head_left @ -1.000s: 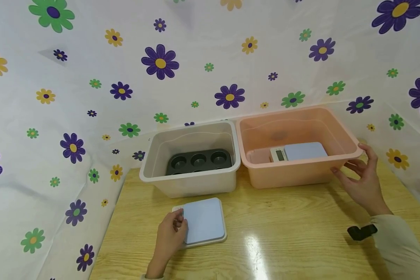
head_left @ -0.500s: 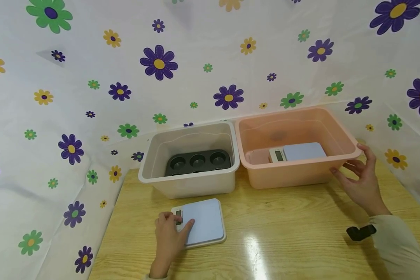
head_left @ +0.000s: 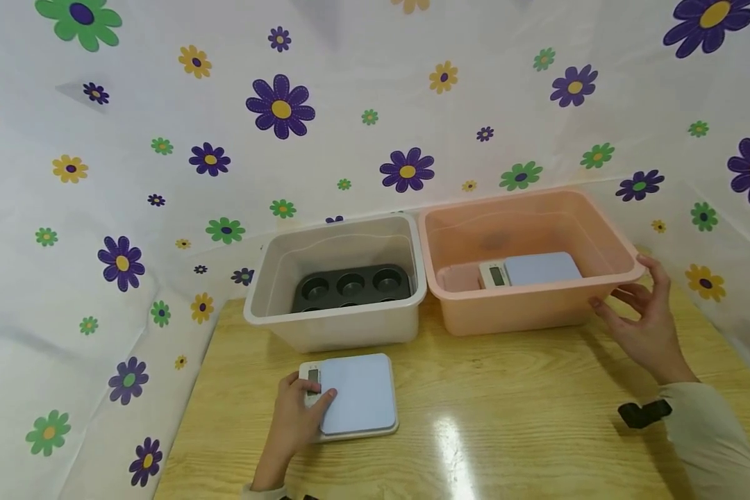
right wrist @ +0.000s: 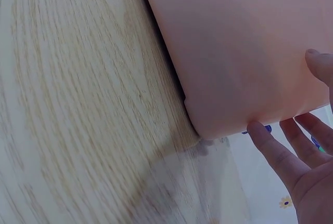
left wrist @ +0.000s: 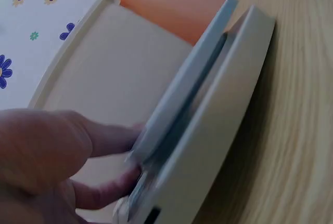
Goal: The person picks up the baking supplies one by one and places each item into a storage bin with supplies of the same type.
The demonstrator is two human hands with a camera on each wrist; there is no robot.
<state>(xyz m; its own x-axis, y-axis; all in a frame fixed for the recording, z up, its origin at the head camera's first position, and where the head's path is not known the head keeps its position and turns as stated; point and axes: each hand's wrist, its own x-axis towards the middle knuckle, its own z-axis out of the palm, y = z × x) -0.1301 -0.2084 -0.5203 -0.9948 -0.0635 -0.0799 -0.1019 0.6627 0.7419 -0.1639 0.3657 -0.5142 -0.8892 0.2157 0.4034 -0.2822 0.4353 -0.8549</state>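
Observation:
A digital kitchen scale (head_left: 357, 394) with a pale blue platform lies flat on the table in front of the white bin. My left hand (head_left: 295, 410) touches its left part, bent fingers over the display and thumb at the platform edge. In the left wrist view, the thumb and a finger touch the scale's end (left wrist: 156, 146). My right hand (head_left: 646, 330) holds the front right corner of the pink bin (head_left: 525, 312). Its thumb is on the front wall and its fingers lie along the side, seen also in the right wrist view.
Inside the pink bin lies a second kitchen scale (head_left: 540, 269) with a blue platform. The white bin (head_left: 350, 330) beside it contains a dark muffin tin (head_left: 331, 288). Both bins stand against a flowered cloth backdrop (head_left: 325, 153) on the wooden table (head_left: 506, 410).
My left hand has shifted from the scale's left edge up onto its display, which now shows. The scale has turned slightly, its left end moving away from me. My right hand stays put.

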